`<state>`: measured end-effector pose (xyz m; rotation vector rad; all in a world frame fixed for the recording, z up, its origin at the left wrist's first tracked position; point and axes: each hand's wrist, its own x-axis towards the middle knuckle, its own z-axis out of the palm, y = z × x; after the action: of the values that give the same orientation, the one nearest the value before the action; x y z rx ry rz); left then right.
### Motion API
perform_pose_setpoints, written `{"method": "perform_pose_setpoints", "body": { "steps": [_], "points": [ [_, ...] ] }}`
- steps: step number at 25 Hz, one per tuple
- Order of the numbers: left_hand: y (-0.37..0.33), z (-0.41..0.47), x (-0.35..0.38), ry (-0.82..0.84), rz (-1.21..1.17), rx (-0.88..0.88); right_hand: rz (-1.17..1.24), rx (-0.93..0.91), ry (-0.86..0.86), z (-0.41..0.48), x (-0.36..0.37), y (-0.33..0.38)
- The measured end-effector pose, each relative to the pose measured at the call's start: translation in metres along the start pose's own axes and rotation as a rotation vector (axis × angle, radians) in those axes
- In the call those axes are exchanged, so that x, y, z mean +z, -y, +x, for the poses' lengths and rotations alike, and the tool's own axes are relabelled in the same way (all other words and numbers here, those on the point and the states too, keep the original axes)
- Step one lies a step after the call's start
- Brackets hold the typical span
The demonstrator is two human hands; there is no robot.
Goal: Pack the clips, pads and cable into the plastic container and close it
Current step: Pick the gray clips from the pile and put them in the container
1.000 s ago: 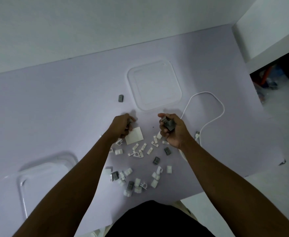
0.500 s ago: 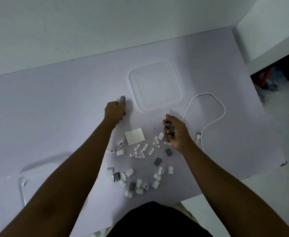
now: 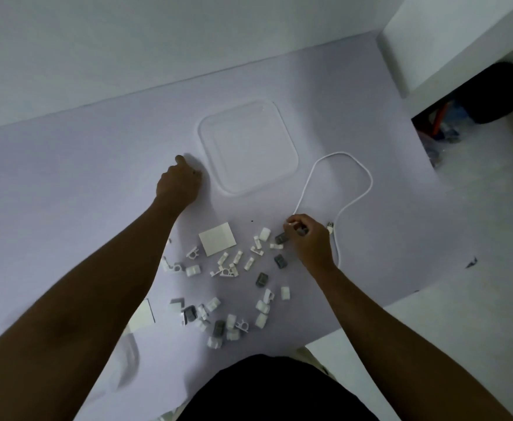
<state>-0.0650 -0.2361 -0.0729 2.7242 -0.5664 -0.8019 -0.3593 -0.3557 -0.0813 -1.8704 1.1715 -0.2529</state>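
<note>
My left hand (image 3: 178,184) rests on the table just left of a flat clear square plastic lid (image 3: 291,165). Its fingers curl over the spot where a lone grey clip lay, and the clip is hidden under them. My right hand (image 3: 308,238) holds grey clips in its curled fingers and touches another grey clip (image 3: 280,238) on the table. A white cable (image 3: 367,174) loops to its right. A white square pad (image 3: 217,243) and several white and grey clips (image 3: 228,268) lie scattered between my arms.
A clear plastic container (image 3: 126,357) shows faintly at the lower left, mostly behind my left arm. The table's front edge (image 3: 370,311) runs diagonally at the right, with floor beyond. Clutter and a dark round object (image 3: 492,92) sit under a white ledge.
My left hand left the pile, reached up-left and now covers the lone grey clip. My right hand dropped from mid-air down to the table by the cable's end.
</note>
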Motion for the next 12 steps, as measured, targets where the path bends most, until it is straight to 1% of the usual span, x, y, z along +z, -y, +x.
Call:
{"method": "perform_pose_setpoints", "body": {
  "steps": [2, 4, 6, 9, 12],
  "points": [
    [-0.004, -0.011, 0.000, 0.011, -0.061, -0.002, -0.098, -0.034, 0.088, -0.012, -0.002, -0.005],
    [-0.008, -0.029, 0.003, 0.014, -0.128, 0.038, -0.209, -0.046, 0.184, -0.019, 0.001, -0.008],
    [-0.010, -0.053, 0.005, 0.016, -0.184, 0.091, -0.292, -0.026, 0.219, -0.023, 0.004, -0.010],
    [-0.005, -0.092, 0.004, 0.030, -0.247, 0.135, -0.340, -0.048, 0.146, -0.027, 0.008, -0.008],
    [0.013, -0.124, -0.003, 0.024, -0.325, 0.139, -0.295, -0.056, 0.081, -0.035, 0.009, 0.000]
  ]
}}
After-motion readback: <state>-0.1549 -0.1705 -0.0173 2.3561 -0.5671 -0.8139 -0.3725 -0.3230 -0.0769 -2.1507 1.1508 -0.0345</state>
